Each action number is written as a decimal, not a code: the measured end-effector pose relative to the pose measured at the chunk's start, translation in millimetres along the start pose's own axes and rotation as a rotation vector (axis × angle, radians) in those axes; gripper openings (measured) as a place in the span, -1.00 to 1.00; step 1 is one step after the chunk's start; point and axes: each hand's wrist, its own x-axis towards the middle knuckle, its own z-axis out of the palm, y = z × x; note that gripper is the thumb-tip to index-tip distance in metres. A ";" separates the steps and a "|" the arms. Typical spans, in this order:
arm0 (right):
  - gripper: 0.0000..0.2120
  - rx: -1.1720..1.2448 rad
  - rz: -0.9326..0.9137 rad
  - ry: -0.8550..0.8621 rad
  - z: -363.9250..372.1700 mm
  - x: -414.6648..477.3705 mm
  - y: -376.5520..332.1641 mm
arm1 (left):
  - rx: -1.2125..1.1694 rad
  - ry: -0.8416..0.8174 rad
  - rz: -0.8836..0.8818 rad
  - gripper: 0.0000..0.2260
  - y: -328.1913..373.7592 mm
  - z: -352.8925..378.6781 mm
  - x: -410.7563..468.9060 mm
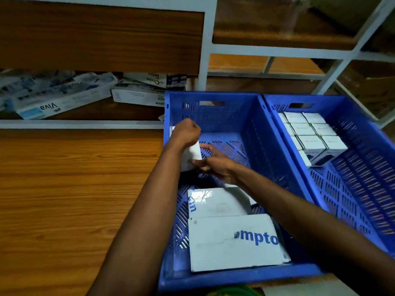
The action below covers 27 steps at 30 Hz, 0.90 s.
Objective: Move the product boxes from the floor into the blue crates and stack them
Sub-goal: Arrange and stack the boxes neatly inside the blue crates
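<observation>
Both hands hold a white box [193,155] against the left wall of a blue crate [252,116]. The left hand [186,133] curls over its top and the right hand [214,166] pinches its lower edge. Seating it flush in the corner would save room. Two flat white boxes [235,242] crowd the near end, a second blue crate [363,167] holds stacked small boxes [310,133], and cartons [53,99] lie on a shelf beyond.

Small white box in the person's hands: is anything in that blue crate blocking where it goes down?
Nothing visible does. The left hand and the right hand hold the small white box by the left wall of the left blue crate, over bare mesh floor. The two flat white boxes lie nearer the person, clear of it.
</observation>
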 end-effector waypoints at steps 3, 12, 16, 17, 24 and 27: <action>-0.44 -0.158 -0.062 0.050 4.8 12.2 13.7 | 0.112 -0.056 -0.011 -0.75 -3.4 3.2 1.3; -0.81 -0.739 -0.192 0.285 6.6 33.2 -11.2 | 0.367 -0.200 0.020 -0.75 9.2 10.0 -2.4; -0.59 -0.966 -0.190 0.237 -0.1 27.0 -27.9 | 0.435 -0.186 0.030 -0.67 16.4 16.1 -11.2; -0.59 -1.020 -0.197 0.238 -3.4 26.0 -32.8 | 0.443 -0.186 0.033 -0.64 16.5 17.8 -14.5; -0.45 -1.008 -0.085 -0.052 -35.9 -28.4 -64.4 | 0.325 -0.110 0.096 -0.64 14.1 13.0 -11.9; -0.43 -0.863 0.040 -0.429 -48.6 -70.1 -61.0 | 0.223 -0.081 0.157 -0.68 16.6 14.8 -12.4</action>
